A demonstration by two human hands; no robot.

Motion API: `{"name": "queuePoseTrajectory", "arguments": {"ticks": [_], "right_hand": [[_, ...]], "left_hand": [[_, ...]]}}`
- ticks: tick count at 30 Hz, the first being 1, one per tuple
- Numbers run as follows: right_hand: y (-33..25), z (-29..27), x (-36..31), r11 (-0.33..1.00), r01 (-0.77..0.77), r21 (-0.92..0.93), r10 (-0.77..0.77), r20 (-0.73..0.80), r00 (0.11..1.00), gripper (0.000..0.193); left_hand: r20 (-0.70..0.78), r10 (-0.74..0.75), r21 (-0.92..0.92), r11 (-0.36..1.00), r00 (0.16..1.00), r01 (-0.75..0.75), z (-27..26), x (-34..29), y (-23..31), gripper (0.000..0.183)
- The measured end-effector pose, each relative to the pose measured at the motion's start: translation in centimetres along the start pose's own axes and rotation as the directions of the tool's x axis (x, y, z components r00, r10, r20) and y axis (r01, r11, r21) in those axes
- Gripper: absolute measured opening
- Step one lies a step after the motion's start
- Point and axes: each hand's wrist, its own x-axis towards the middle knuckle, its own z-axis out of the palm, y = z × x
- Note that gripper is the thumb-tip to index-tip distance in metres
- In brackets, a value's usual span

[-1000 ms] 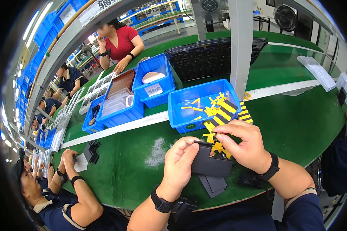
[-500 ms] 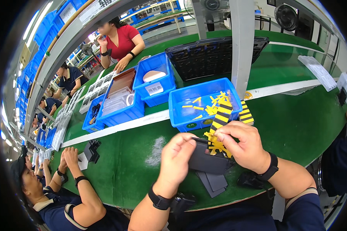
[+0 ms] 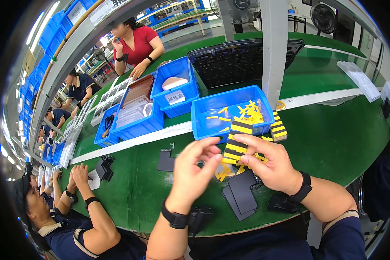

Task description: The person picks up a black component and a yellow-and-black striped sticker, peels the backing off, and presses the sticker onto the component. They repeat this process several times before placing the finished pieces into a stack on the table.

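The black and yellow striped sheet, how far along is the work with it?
Done: black flat pieces lie stacked on the green table. In hand: the right hand holds a black and yellow striped sheet while the left hand pinches at its edge. Left: loose yellow strips fill the blue bin.

Bin (image 3: 212, 113) behind striped sheet (image 3: 237, 141); flat plates (image 3: 242, 193) before it.

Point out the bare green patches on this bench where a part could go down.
Widest bare patch: green table right of the right hand, below the white stripe. Smaller one: between the flat black piece and the left hand. Crowded: black sheets under the hands, and around the blue bin.
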Motion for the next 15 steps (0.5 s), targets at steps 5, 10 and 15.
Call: {"name": "queuePoseTrajectory", "arguments": {"ticks": [5, 10, 15], "right_hand": [[0.5, 0.8, 0.1, 0.999, 0.031, 0.011, -0.029, -0.1, 0.995, 0.059], [0.3, 0.5, 0.2, 0.918, -0.04, 0.395, 0.118, -0.175, 0.977, 0.069], [0.3, -0.9, 0.7, 0.909, -0.119, 0.4, 0.215, -0.205, 0.955, 0.04]], "left_hand": [[0.079, -0.113, -0.308, 0.942, 0.99, 0.132, 1.8, -0.3, 1.4, 0.03], [0.25, -0.279, -0.432, 0.825, 0.927, 0.365, 1.5, -0.4, 0.6, 0.022], [0.166, -0.306, 0.702, 0.704, 0.937, 0.106, 0.2, 0.8, -0.7, 0.025]]}}
